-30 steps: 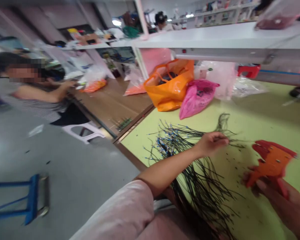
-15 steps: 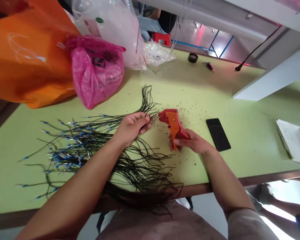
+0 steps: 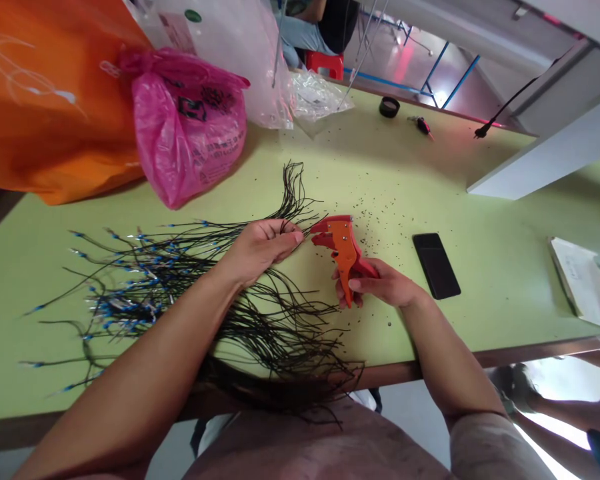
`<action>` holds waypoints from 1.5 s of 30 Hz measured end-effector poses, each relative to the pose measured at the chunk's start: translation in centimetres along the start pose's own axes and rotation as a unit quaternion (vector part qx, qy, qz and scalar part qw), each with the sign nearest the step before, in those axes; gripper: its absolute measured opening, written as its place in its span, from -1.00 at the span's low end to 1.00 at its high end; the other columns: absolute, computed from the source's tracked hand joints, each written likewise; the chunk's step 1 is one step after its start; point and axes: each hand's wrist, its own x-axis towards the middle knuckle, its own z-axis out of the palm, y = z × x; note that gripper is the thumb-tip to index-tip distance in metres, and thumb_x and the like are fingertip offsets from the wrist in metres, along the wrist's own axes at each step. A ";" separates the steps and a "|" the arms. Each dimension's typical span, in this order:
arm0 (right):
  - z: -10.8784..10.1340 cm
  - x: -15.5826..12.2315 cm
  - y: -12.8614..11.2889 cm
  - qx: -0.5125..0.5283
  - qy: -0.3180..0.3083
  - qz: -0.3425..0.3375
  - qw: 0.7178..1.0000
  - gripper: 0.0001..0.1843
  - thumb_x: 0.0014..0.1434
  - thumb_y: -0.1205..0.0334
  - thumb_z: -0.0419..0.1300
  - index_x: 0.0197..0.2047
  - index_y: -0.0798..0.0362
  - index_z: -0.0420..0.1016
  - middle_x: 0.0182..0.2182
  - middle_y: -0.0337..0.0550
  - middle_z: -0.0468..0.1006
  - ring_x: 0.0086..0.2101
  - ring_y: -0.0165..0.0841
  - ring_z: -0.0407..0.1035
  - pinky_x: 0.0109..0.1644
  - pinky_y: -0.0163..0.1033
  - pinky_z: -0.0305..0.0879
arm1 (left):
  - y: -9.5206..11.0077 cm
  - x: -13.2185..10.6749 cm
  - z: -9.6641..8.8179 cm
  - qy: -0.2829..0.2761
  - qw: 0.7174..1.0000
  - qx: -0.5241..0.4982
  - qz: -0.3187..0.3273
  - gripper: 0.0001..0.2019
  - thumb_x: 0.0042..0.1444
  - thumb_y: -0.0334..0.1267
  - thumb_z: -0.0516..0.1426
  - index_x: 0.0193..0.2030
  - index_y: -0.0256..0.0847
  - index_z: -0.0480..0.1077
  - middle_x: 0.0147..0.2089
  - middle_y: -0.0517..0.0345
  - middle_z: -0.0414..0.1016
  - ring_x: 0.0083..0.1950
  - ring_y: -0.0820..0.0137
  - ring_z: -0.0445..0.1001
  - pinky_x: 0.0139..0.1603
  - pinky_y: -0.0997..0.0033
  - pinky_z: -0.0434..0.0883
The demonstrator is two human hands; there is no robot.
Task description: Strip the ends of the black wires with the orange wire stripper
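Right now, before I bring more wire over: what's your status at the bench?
Grips: left hand pinching black wires, right hand around orange wire stripper. Wire ends beside its head. Black phone past right hand, not touching.

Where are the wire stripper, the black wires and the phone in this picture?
Orange wire stripper (image 3: 344,250): head view, point on its orange body.
Black wires (image 3: 130,308): head view, point on the cluster of blue-tipped ends.
Black phone (image 3: 436,265): head view, point on its flat dark face.
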 end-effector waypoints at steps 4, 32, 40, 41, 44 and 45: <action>0.1 -0.1 -0.2 0.002 -0.017 -0.006 1.000 -0.51 0.31 -0.08 0.49 0.06 0.11 0.55 -0.22 -0.08 0.68 -0.29 -0.32 0.66 -0.37 -0.36 0.45 | 0.2 0.0 -0.2 -0.027 0.999 -0.004 -0.018 -0.65 -0.18 -0.15 0.52 -0.44 -0.26 0.50 -0.60 0.31 0.28 -0.60 0.61 0.10 -0.57 0.56 -0.02; 0.6 0.5 0.0 0.010 0.003 0.002 1.000 -0.52 0.32 -0.09 0.48 0.02 0.13 0.56 -0.25 -0.10 0.65 -0.28 -0.30 0.67 -0.38 -0.36 0.42 | -0.1 -0.1 0.9 0.001 0.999 -0.050 0.004 -0.62 -0.05 -0.09 0.50 -0.41 -0.23 0.43 -0.63 0.25 0.40 -0.62 0.56 0.22 -0.57 0.53 0.07; 1.0 0.9 0.5 -0.006 0.004 0.001 1.000 -0.53 0.33 -0.13 0.45 -0.03 0.13 0.56 -0.28 -0.10 0.65 -0.32 -0.31 0.63 -0.40 -0.33 0.38 | -0.2 -0.2 1.2 0.001 0.999 -0.032 0.029 -0.64 0.01 -0.09 0.49 -0.34 -0.19 0.42 -0.64 0.39 0.25 -0.60 0.58 0.12 -0.55 0.55 0.04; 1.1 0.9 0.7 0.000 0.007 -0.001 1.000 -0.54 0.34 -0.13 0.44 -0.04 0.12 0.56 -0.28 -0.11 0.65 -0.33 -0.31 0.63 -0.41 -0.33 0.36 | -0.2 -0.2 1.2 0.000 0.999 -0.035 0.028 -0.63 0.00 -0.09 0.49 -0.33 -0.19 0.43 -0.64 0.39 0.24 -0.60 0.58 0.11 -0.55 0.55 0.04; 1.4 1.2 1.0 0.013 0.020 -0.001 1.000 -0.56 0.36 -0.13 0.42 -0.09 0.12 0.56 -0.33 -0.12 0.64 -0.37 -0.31 0.62 -0.49 -0.34 0.21 | -0.2 -0.1 0.9 -0.007 0.998 -0.053 0.026 -0.62 -0.05 -0.09 0.51 -0.34 -0.21 0.44 -0.61 0.38 0.25 -0.59 0.59 0.11 -0.54 0.54 0.05; 1.5 1.2 1.1 0.016 0.025 0.000 1.000 -0.57 0.36 -0.12 0.42 -0.10 0.12 0.56 -0.36 -0.13 0.64 -0.40 -0.31 0.62 -0.51 -0.34 0.15 | -0.2 -0.1 0.9 -0.011 0.998 -0.060 0.025 -0.61 -0.07 -0.10 0.52 -0.34 -0.22 0.45 -0.60 0.37 0.26 -0.59 0.59 0.12 -0.53 0.54 0.05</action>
